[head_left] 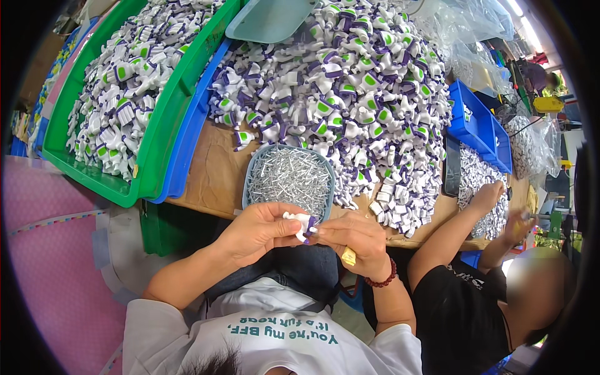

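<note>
Toy [299, 223] sits pinched in my left hand [264, 230] by the near edge of the tray [332, 178], probably for easy reach of its pins [287, 180], my right hand [359, 239], fingertips together at its purple end, curled round a yellow item [349, 256].

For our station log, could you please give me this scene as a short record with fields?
Left hand: holds a white-and-purple plastic part
Right hand: at its purple side, gripping a yellow object
Container: grey-blue tub of thin silvery metal pieces
Beyond it: heap of similar parts, some with green
Far left: green crate of similar parts
Right: co-worker in black
</note>
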The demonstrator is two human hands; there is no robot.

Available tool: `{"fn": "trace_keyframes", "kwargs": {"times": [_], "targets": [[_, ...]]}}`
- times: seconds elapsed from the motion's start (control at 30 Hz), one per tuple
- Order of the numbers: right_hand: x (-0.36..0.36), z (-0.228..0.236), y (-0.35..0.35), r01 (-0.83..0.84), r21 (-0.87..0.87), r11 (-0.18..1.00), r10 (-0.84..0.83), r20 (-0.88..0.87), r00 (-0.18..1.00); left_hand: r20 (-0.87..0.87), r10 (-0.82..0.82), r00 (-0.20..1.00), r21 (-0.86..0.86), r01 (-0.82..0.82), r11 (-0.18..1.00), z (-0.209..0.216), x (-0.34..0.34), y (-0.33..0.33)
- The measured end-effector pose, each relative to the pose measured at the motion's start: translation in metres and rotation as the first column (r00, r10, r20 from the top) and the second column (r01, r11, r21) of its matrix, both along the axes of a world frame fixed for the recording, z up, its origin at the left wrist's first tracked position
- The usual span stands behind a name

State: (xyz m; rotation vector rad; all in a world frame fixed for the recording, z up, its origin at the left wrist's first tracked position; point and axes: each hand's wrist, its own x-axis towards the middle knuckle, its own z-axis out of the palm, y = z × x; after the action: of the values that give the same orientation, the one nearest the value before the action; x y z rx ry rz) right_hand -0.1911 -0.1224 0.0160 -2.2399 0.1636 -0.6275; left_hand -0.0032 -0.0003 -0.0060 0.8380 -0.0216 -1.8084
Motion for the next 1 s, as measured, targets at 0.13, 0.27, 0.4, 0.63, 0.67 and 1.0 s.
{"fn": "trace_keyframes", "kwargs": {"times": [0.13,0.27,0.4,0.63,0.67,1.0], "targets": [[0.002,0.005,0.0,-0.035,0.002,0.999,0.035,-0.008,0.999,0.025,-0.019,0.999,-0.026,0.02,0.999,0.002,0.004,0.001],[-0.001,0.002,0.002,-0.021,0.008,1.0,0.021,-0.033,0.999,0.027,-0.053,0.998,-0.022,0.053,0.998,0.005,0.004,-0.004],[-0.005,-0.004,0.006,0.083,0.121,0.989,-0.08,-0.025,0.996,0.143,-0.023,0.99,-0.12,0.04,0.992,0.004,-0.002,-0.006],[-0.055,0.011,-0.041,0.688,-0.308,0.657,-0.754,-0.28,0.594,0.198,0.024,0.98,-0.246,0.027,0.969,0.009,-0.012,-0.002],[-0.064,0.008,-0.046,0.671,-0.423,0.609,-0.792,-0.288,0.538,0.209,0.024,0.978,-0.252,0.031,0.967,0.008,-0.012,-0.002],[-0.1,-0.026,-0.076,0.502,-0.654,0.566,-0.818,-0.365,0.445,0.235,0.167,0.957,-0.319,-0.087,0.944,0.022,0.004,0.002]]}}
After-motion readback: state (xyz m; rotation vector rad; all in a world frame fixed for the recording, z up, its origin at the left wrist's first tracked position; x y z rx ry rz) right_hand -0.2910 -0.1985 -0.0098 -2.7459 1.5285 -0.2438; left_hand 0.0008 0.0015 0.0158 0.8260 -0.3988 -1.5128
